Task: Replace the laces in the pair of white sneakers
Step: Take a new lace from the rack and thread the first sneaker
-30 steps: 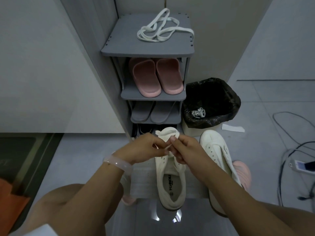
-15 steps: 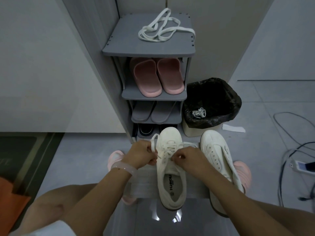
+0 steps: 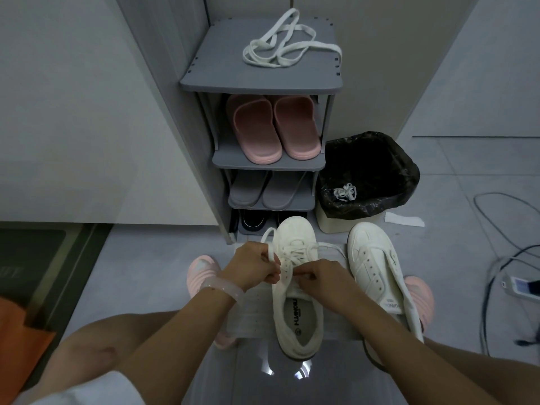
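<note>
Two white sneakers stand on the floor in front of me. The left sneaker (image 3: 298,290) has a white lace (image 3: 298,249) threaded through its lower eyelets. My left hand (image 3: 252,266) grips one end of that lace at the shoe's left side. My right hand (image 3: 323,274) pinches the other end over the tongue. The right sneaker (image 3: 377,264) has bare eyelets and no lace. A loose white lace (image 3: 285,43) lies coiled on top of the grey shoe rack (image 3: 233,80).
Pink slippers (image 3: 271,127) and grey slippers (image 3: 267,190) fill the rack's shelves. A bin with a black bag (image 3: 371,168) holds an old lace (image 3: 344,192). Cables (image 3: 493,258) and a device (image 3: 523,285) lie on the floor at right. I wear pink shoes (image 3: 201,273).
My hands have dropped from above the toe to the sneaker's eyelets and moved apart, pulling the lace ends out to either side.
</note>
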Motion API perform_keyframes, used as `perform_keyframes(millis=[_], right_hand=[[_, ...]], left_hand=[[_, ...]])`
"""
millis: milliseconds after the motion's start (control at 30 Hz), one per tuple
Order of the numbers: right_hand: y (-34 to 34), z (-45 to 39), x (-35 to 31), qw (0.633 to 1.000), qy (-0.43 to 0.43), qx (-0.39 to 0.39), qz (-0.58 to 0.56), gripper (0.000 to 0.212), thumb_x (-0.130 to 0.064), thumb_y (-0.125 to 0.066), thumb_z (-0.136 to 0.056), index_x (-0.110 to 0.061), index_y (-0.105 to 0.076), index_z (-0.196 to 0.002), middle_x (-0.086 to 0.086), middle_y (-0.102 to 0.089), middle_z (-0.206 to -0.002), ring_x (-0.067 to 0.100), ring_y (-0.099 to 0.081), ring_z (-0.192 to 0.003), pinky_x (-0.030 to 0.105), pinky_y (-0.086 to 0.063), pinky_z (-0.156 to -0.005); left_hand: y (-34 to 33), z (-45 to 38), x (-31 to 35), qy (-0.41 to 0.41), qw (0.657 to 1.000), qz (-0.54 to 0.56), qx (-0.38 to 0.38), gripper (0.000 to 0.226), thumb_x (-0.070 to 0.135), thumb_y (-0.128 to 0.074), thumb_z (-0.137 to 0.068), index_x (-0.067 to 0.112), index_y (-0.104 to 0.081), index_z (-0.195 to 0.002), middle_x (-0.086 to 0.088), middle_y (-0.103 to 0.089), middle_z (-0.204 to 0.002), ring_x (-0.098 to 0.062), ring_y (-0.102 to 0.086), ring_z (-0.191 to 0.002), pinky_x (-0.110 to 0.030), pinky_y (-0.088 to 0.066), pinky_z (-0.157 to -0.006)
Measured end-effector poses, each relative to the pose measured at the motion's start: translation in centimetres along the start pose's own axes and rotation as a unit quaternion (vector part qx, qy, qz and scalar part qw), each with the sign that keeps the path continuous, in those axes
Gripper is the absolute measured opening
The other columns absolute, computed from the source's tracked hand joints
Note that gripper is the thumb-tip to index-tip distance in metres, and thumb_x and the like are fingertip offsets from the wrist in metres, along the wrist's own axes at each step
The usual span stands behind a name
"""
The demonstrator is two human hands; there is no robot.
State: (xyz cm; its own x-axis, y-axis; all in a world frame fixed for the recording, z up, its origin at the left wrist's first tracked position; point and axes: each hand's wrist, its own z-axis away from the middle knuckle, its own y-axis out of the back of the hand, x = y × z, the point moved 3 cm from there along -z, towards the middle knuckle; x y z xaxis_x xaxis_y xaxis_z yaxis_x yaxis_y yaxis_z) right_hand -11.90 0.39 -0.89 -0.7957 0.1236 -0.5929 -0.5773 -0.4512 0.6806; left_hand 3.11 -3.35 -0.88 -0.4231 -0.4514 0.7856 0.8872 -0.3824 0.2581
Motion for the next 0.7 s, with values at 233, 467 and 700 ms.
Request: perform_keyframes(millis=[233, 467, 700], right_hand=[[-0.2, 0.0, 0.1, 1.0, 0.011, 0.005, -0.01, 0.032, -0.021, -0.049, -0.09, -0.033, -0.065, -0.115, 0.001, -0.069, -0.105, 0.017, -0.062, -0.091, 0.023, -0.04, -0.068], [-0.6, -0.1, 0.0, 0.999, 0.009, 0.026, -0.018, 0.028, -0.025, -0.049, -0.091, -0.031, -0.066, -0.113, 0.001, -0.069, -0.103, 0.02, -0.061, -0.092, 0.028, -0.045, -0.074], [-0.5, -0.4, 0.0, 1.0, -0.001, 0.023, -0.018, 0.027, -0.022, -0.051, -0.089, -0.027, -0.069, -0.107, 0.001, -0.07, -0.101, 0.017, -0.06, -0.089, 0.026, -0.042, -0.069]], left_hand=[[-0.2, 0.2, 0.2, -0.068, 0.989, -0.123, 0.034, 0.031, -0.01, -0.059, -0.078, 0.016, -0.058, -0.06, 0.001, -0.06, -0.056, -0.003, -0.059, -0.049, -0.021, -0.055, -0.059], [-0.3, -0.1, -0.1, -0.078, 0.987, -0.132, 0.047, 0.018, -0.006, -0.062, -0.079, 0.005, -0.06, -0.064, -0.002, -0.063, -0.062, -0.005, -0.059, -0.051, -0.015, -0.052, -0.056], [-1.4, 0.0, 0.6, -0.134, 0.96, -0.24, 0.055, 0.038, 0.0, -0.059, -0.081, 0.017, -0.036, -0.055, -0.008, -0.055, -0.064, -0.023, -0.06, -0.061, -0.024, -0.048, -0.057]])
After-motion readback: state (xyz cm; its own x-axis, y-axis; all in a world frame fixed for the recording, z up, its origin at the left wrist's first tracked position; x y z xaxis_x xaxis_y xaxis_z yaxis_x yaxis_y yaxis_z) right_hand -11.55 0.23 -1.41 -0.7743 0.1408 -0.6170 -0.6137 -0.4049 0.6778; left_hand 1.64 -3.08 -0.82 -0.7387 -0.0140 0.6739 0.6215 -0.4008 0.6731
